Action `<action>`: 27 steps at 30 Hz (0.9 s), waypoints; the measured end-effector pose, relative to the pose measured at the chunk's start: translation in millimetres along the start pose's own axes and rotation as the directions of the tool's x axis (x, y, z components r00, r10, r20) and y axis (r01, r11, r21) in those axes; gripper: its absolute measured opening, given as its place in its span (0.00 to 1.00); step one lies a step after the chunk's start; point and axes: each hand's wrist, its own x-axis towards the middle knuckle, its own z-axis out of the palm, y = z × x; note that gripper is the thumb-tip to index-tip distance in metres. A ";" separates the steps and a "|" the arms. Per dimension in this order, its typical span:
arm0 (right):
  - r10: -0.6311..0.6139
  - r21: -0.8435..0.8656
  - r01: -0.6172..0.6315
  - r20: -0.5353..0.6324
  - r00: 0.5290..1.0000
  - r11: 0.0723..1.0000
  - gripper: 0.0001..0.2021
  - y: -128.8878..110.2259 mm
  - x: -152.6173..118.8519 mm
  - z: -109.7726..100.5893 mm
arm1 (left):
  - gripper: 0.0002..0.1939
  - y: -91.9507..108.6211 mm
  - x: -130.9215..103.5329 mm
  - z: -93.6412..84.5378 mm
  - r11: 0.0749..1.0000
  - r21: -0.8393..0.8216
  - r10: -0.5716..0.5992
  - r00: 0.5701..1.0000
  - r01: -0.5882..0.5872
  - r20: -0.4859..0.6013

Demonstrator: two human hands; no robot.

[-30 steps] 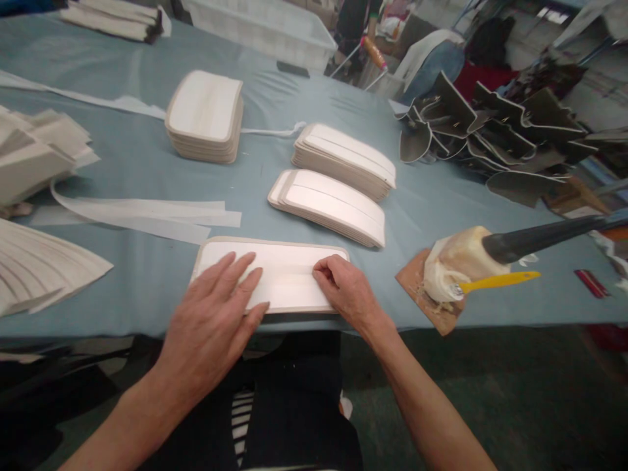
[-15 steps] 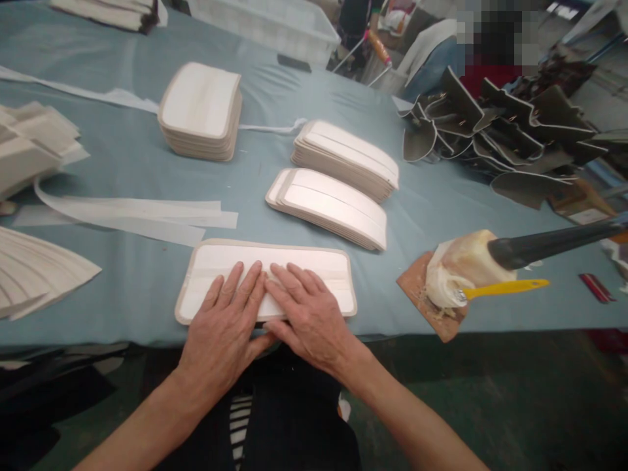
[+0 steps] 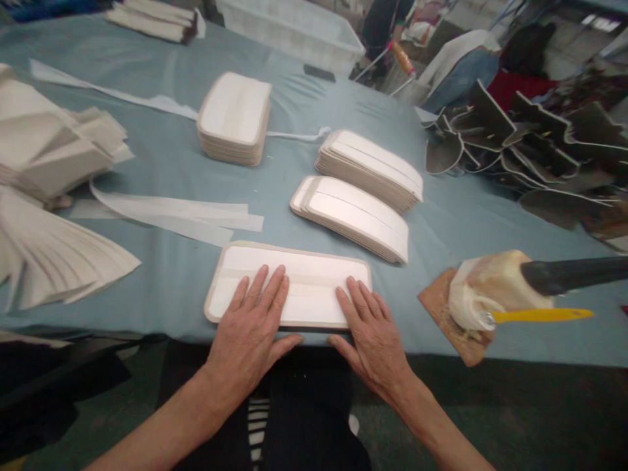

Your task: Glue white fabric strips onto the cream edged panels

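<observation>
A white rounded panel with a beige border point(image 3: 314, 261) lies flat at the near edge of the table. My left hand point(image 3: 252, 320) rests palm down on its left half, fingers stretched out and the thumb off the near edge. On the right end lies my right hand point(image 3: 373, 327), also flat, with its fingers over the panel's corner and its thumb pointing inward. Neither hand grips anything. A pale strip runs lengthwise along the panel's middle, partly covered by the left fingers.
Behind the panel stand stacks of similar curved pieces point(image 3: 356, 212) and a squarer stack point(image 3: 235, 108). Loose white strips point(image 3: 196, 212) and fanned beige sheets point(image 3: 73, 255) lie left. To the right are a glue-smeared container point(image 3: 505, 281), a yellow-handled brush point(image 3: 544, 316) and dark grey pieces point(image 3: 530, 144).
My right hand has slid rightward, away from the left hand, to the panel's right end. The left hand stays on the left half. The whole view has shifted.
</observation>
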 end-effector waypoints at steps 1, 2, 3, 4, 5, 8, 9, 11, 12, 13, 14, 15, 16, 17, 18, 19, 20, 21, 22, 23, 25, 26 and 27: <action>-0.002 -0.007 0.002 -0.015 1.000 1.000 0.38 0.1 -1.4 1.7 | 0.48 -1.0 -1.7 0.2 1.000 0.002 -0.002 1.000 0.002 -0.014; -0.007 -0.014 0.006 -0.029 1.000 1.000 0.38 -0.3 -2.2 3.4 | 0.49 -3.2 -4.2 0.5 1.000 0.009 -0.003 1.000 0.003 -0.031; -0.014 -0.021 0.013 -0.042 0.999 1.000 0.38 -1.0 -2.5 4.8 | 0.50 -6.5 -7.5 0.8 1.000 0.019 -0.004 0.999 0.005 -0.049; -0.020 -0.026 0.019 -0.054 0.998 0.999 0.39 -1.7 -2.5 5.8 | 0.50 -10.6 -11.5 0.8 0.999 0.035 -0.006 0.998 0.008 -0.065; -0.023 -0.032 0.021 -0.065 0.998 0.999 0.39 -2.4 -2.4 6.5 | 0.50 -15.3 -16.1 0.3 0.998 0.053 -0.010 0.996 0.014 -0.084; -0.026 -0.047 0.022 -0.088 0.996 0.999 0.41 -3.7 -1.8 6.8 | 0.47 -27.6 -30.7 -3.2 0.995 0.096 -0.004 0.991 0.017 -0.132; -0.028 -0.054 0.023 -0.090 0.996 0.998 0.42 -3.7 -1.8 6.6 | 0.46 -30.2 -34.9 -4.6 0.995 0.097 0.008 0.989 0.006 -0.146; -0.034 -0.070 0.028 -0.086 0.996 0.997 0.42 -3.3 -1.8 6.4 | 0.44 -33.6 -41.5 -7.0 0.997 0.078 0.034 0.984 -0.021 -0.173; -0.035 -0.075 0.029 -0.082 0.996 0.997 0.41 -3.0 -2.0 6.4 | 0.42 -35.3 -43.9 -7.7 0.998 0.063 0.036 0.982 -0.025 -0.187; -0.034 -0.078 0.028 -0.080 0.996 0.997 0.41 -2.7 -2.1 6.5 | 0.39 -37.6 -45.6 -8.0 0.999 0.043 0.025 0.978 -0.017 -0.207; -0.032 -0.076 0.026 -0.078 0.996 0.997 0.41 -2.4 -2.3 6.6 | 0.33 -40.9 -46.8 -8.0 1.000 0.017 0.002 0.973 0.002 -0.229; -0.030 -0.073 0.024 -0.077 0.997 0.997 0.41 -2.2 -2.4 6.7 | 0.28 -45.4 -47.3 -7.7 0.999 -0.016 -0.034 0.966 0.031 -0.255; -0.028 -0.069 0.023 -0.074 0.997 0.997 0.41 -2.2 -2.5 6.8 | 0.23 -51.0 -47.1 -7.1 0.996 -0.051 -0.081 0.955 0.070 -0.285; -0.029 -0.067 0.024 -0.074 0.997 0.997 0.41 -2.2 -2.5 6.7 | 0.20 -57.6 -46.3 -6.4 0.990 -0.085 -0.134 0.941 0.113 -0.311; -0.030 -0.066 0.025 -0.072 0.997 0.998 0.40 -2.3 -2.5 6.6 | 0.18 -64.8 -44.8 -5.6 0.982 -0.115 -0.183 0.927 0.153 -0.327; -0.029 -0.066 0.025 -0.071 0.997 0.997 0.40 -2.4 -2.5 6.4 | 0.18 -71.9 -42.8 -5.0 0.973 -0.137 -0.223 0.918 0.187 -0.328; -0.030 -0.068 0.025 -0.070 0.997 0.997 0.40 -2.6 -2.4 6.1 | 0.20 -78.7 -40.5 -4.5 0.966 -0.148 -0.250 0.915 0.213 -0.317; -0.031 -0.071 0.026 -0.071 0.997 0.997 0.39 -2.7 -2.3 5.8 | 0.23 -84.6 -38.1 -4.3 0.962 -0.150 -0.262 0.919 0.227 -0.293; -0.033 -0.072 0.028 -0.071 0.997 0.997 0.39 -2.9 -2.1 5.4 | 0.25 -89.6 -35.9 -4.3 0.963 -0.146 -0.259 0.930 0.227 -0.260; -0.033 -0.071 0.028 -0.069 0.997 0.997 0.39 -3.1 -1.8 5.1 | 0.27 -93.4 -34.0 -4.6 0.966 -0.137 -0.245 0.943 0.219 -0.225; -0.031 -0.065 0.027 -0.069 0.997 0.998 0.39 -3.7 -1.1 4.4 | 0.29 -98.2 -31.6 -5.4 0.975 -0.106 -0.209 0.962 0.193 -0.173; -0.029 -0.062 0.025 -0.069 0.997 0.998 0.39 -4.2 -0.7 4.1 | 0.29 -99.5 -31.1 -5.8 0.979 -0.090 -0.193 0.969 0.181 -0.154; -0.027 -0.059 0.023 -0.071 0.997 0.998 0.39 -4.7 -0.1 3.8 | 0.30 -100.3 -30.9 -6.1 0.983 -0.075 -0.178 0.974 0.169 -0.141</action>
